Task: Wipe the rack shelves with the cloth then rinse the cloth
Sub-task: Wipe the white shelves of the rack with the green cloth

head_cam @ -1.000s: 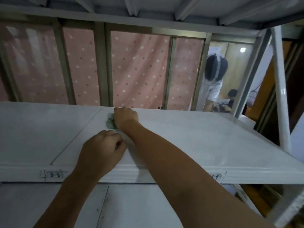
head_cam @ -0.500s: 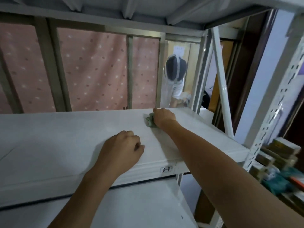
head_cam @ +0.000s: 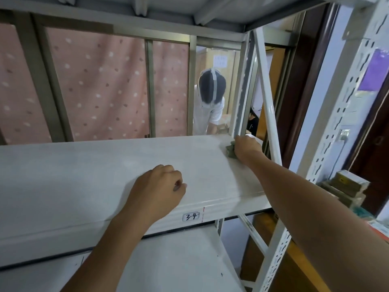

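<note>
pressing cloth to white shelf, pink curtain behind

shelf: plain white, faint grey streaks
cloth: dull grey-green
curtain: pink, scattered white and darker reddish dots
rack upright: white, rows of dark slots
label: white, black handwritten 3-4, red dashed line just beside
window frame: olive-grey
wall sheet: purple
person behind: white shirt, dark hair, white strap over it
</note>
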`<control>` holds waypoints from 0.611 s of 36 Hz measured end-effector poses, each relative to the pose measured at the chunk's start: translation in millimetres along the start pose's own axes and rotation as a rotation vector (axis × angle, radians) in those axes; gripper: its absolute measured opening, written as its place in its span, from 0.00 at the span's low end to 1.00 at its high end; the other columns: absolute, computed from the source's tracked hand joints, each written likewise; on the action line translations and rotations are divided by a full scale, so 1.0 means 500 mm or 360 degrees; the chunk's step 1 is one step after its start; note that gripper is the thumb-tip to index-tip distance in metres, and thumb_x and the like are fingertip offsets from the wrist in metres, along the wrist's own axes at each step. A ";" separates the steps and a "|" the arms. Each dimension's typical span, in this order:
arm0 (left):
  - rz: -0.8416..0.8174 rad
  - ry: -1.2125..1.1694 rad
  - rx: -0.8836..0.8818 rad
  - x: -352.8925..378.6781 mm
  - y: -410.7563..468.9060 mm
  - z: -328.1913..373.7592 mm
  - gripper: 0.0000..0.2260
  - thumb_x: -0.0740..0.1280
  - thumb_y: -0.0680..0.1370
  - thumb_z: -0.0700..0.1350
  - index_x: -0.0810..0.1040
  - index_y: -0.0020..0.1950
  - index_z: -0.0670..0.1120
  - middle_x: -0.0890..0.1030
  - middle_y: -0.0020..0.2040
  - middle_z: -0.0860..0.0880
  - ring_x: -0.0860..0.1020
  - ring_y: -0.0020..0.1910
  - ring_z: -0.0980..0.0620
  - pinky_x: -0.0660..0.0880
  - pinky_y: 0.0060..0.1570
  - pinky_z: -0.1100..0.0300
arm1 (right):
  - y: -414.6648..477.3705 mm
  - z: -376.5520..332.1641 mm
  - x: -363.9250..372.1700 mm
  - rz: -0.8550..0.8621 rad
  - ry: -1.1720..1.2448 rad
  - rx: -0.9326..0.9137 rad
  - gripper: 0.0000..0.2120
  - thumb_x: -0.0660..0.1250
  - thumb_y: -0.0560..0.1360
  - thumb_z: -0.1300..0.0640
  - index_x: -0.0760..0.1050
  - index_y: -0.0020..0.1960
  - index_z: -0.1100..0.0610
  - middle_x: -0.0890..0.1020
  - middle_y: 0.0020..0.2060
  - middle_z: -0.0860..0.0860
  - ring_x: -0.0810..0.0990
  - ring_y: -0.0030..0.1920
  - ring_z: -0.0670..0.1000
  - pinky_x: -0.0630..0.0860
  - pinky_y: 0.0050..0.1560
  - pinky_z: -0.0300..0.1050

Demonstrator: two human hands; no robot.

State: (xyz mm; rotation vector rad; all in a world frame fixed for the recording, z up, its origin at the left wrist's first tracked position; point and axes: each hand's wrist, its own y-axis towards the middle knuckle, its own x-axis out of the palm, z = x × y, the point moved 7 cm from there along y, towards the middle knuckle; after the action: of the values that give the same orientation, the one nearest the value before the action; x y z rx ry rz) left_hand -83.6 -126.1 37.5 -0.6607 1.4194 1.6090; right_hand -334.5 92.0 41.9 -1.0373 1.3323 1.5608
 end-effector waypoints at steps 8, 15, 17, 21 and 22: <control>0.0158 0.0068 -0.0003 -0.033 -0.037 -0.039 0.11 0.66 0.80 0.50 0.81 0.40 0.48 0.77 0.40 0.54 0.76 0.45 0.52 0.68 0.40 0.59 | -0.014 -0.036 -0.027 0.0065 0.0349 0.0036 0.16 0.59 0.81 0.54 0.71 0.66 0.59 0.78 0.59 0.59 0.78 0.58 0.61 0.76 0.51 0.53; 0.0359 0.0181 -0.0163 -0.113 -0.147 -0.182 0.11 0.68 0.78 0.49 0.81 0.37 0.47 0.76 0.36 0.53 0.75 0.38 0.51 0.75 0.35 0.57 | -0.117 -0.415 -0.129 -0.0049 0.0686 -0.0617 0.14 0.58 0.81 0.49 0.74 0.58 0.58 0.80 0.51 0.58 0.79 0.50 0.57 0.78 0.54 0.53; 0.0420 0.0229 -0.0219 -0.139 -0.184 -0.236 0.12 0.65 0.76 0.50 0.82 0.37 0.46 0.77 0.36 0.52 0.75 0.36 0.50 0.77 0.34 0.55 | -0.183 -0.549 -0.175 -0.0051 0.0774 -0.0857 0.13 0.58 0.81 0.50 0.73 0.56 0.59 0.81 0.49 0.58 0.78 0.47 0.58 0.77 0.49 0.50; 0.0567 0.0311 -0.0254 -0.193 -0.250 -0.331 0.13 0.62 0.75 0.48 0.81 0.36 0.43 0.77 0.35 0.47 0.75 0.34 0.45 0.75 0.34 0.52 | -0.322 -0.774 -0.263 -0.0056 0.1053 -0.1166 0.11 0.61 0.80 0.51 0.73 0.53 0.59 0.81 0.47 0.58 0.76 0.44 0.58 0.71 0.42 0.45; 0.0611 0.0333 -0.0269 -0.207 -0.267 -0.357 0.14 0.62 0.76 0.47 0.80 0.36 0.42 0.77 0.35 0.46 0.75 0.34 0.44 0.75 0.34 0.51 | -0.352 -0.821 -0.279 -0.0067 0.1116 -0.1214 0.11 0.61 0.80 0.51 0.74 0.53 0.59 0.81 0.47 0.59 0.77 0.45 0.58 0.72 0.41 0.46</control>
State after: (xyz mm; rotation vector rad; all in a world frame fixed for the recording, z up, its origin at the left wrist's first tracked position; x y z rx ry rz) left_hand 54.3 -328.4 18.9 -0.7004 1.6489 2.0244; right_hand -91.2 -306.1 75.5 -2.2204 1.1097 1.7910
